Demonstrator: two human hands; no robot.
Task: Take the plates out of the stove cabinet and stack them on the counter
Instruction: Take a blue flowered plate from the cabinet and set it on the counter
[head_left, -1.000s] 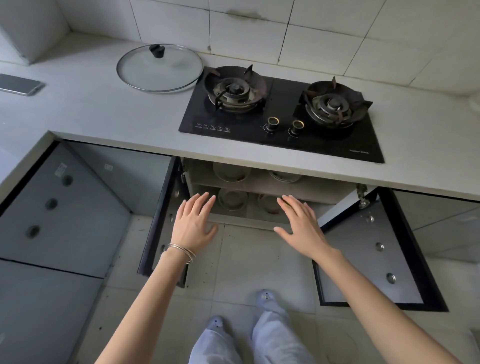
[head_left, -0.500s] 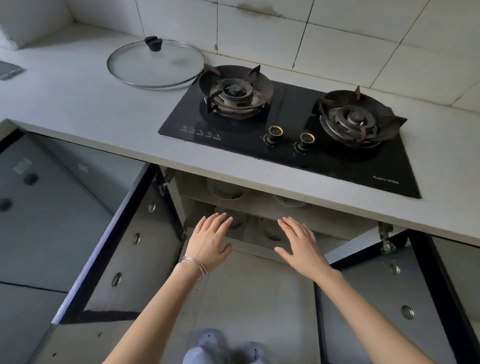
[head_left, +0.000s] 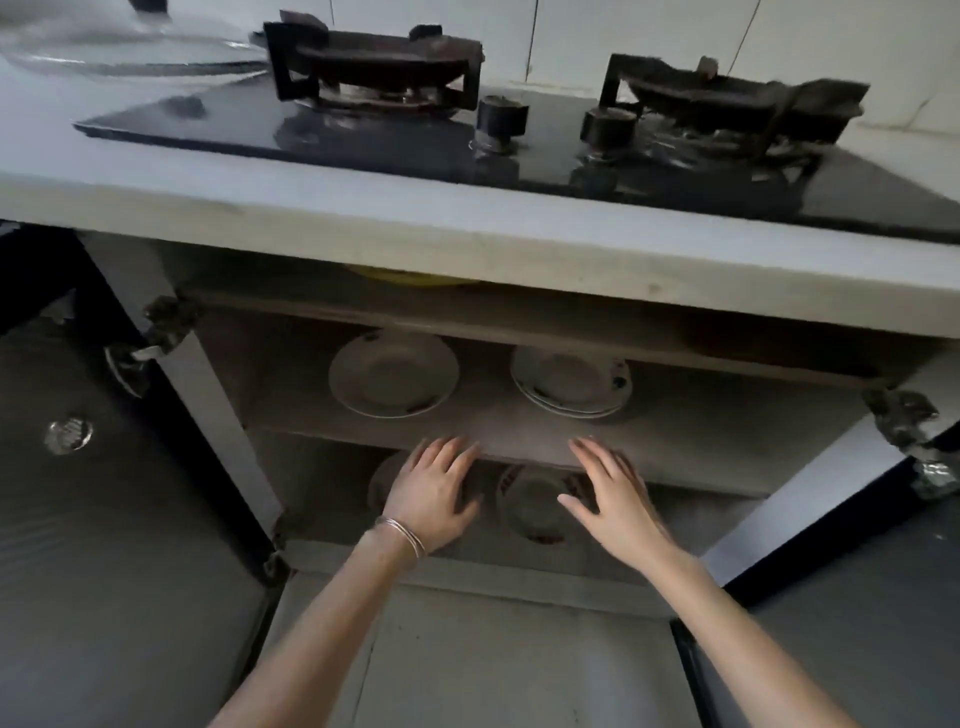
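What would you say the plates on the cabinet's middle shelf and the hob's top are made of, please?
The left plate and the right stack look like glazed white ceramic: smooth, faintly glossy, with small dark rim marks. The hob top seems to be black glass, since it mirrors the left burner; polished enamel is possible.

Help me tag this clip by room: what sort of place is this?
Most likely a home kitchen: a two-burner gas hob set in the counter, a glass lid beside it, and plates on shelves in the open cabinet beneath.
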